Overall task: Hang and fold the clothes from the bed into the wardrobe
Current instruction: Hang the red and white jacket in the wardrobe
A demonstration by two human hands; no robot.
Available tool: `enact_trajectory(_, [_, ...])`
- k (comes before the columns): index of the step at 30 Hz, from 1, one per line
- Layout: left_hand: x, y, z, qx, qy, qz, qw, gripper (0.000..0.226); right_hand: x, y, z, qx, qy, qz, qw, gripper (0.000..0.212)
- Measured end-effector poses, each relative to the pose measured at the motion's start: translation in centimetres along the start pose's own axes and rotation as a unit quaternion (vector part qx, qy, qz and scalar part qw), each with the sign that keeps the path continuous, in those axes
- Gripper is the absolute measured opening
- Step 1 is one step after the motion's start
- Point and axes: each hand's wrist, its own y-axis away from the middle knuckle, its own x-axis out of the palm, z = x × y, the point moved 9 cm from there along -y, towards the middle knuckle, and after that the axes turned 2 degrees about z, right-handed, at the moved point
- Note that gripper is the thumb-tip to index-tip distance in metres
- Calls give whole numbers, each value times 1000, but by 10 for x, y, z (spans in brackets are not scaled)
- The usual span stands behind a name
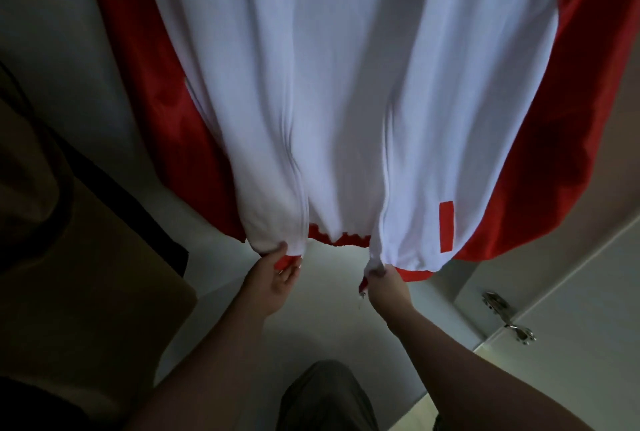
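Observation:
A red jacket with a white lining [346, 84] hangs inside the wardrobe and fills the upper part of the view, its front open. My left hand [275, 276] grips the bottom hem of the left front panel. My right hand [386, 280] pinches the bottom corner of the right front panel by the zip. A small zip end [362, 286] dangles just left of my right hand. The hanger and rail are out of view above.
The pale wardrobe floor [311, 326] lies under the jacket. A dark brown garment or panel [69, 257] stands at the left. A white wardrobe door with a metal hinge [507, 316] stands at the right. My trouser leg [325, 396] shows at the bottom.

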Motion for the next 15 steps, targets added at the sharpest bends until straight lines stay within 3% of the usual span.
enact_trajectory(3, [5, 12, 23, -15, -45, 8, 999, 24, -2, 16, 18, -43, -35, -18, 998, 32])
enact_trajectory(7, [3, 33, 51, -24, -71, 6, 997, 35, -18, 37, 32, -84, -48, -62, 993, 12])
enact_trajectory(12, [-5, 67, 70, -8, -172, 7, 985, 34, -20, 62, 23, -61, -192, 11, 979, 15])
enact_trajectory(15, [4, 92, 64, 25, -251, 36, 967, 34, -22, 76, 30, -64, -201, 58, 976, 20])
